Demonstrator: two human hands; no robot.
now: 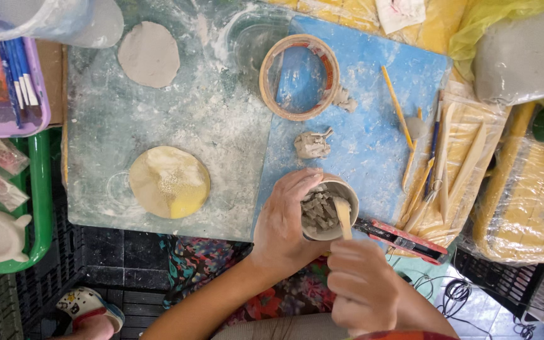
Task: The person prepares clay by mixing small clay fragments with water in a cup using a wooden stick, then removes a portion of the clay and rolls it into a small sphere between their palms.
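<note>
Dusty glass board [158, 119] and a blue mat [373, 126] cover the worktable, seen from above. At the mat's near edge my left hand [284, 223] wraps around a small round cup [338, 189] filled with grey clay bits [319, 211], fingers curled over its left wall; the cup's mouth faces up toward me. My right hand [363, 286] is closed on a flat wooden stick [344, 217] — its long axis runs near-to-far, blade end pointing away from me and dipped into the cup at its right rim.

Just right of the cup lies a red-handled cutter [404, 239], slanting down to the right, touching or nearly touching the cup's wall — I cannot tell which. Beyond the cup sit a small clay lump [313, 145] and a tape ring [299, 77], both well clear. To the right, wooden modelling tools [448, 164] lie in a loose bundle on plastic wrap. On the glass: a yellowish round sponge [169, 182] and a flat clay disc [149, 53]. Paintbrushes [17, 79] rest at far left.
</note>
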